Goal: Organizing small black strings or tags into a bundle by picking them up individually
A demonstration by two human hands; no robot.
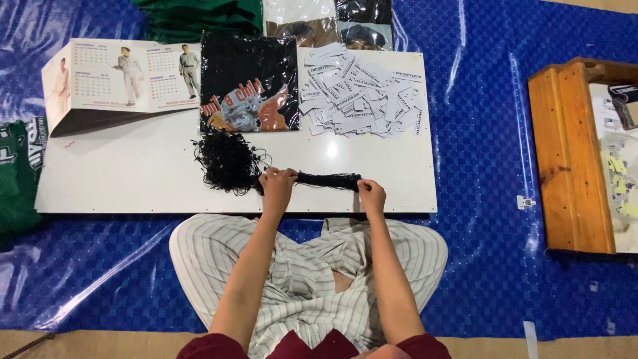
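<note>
Here, a bundle of black strings (pixel 327 179) is held stretched across the lower middle of the frame, its long axis running left to right over the white board (pixel 133 179). One end is pinched by the left hand (pixel 277 185), fingers pressed together, beside the tangled black heap (pixel 227 159); the other end is gripped by the right hand (pixel 372 195). The heap lies nearer the left hand; white paper tags (pixel 362 93) are piled above
</note>
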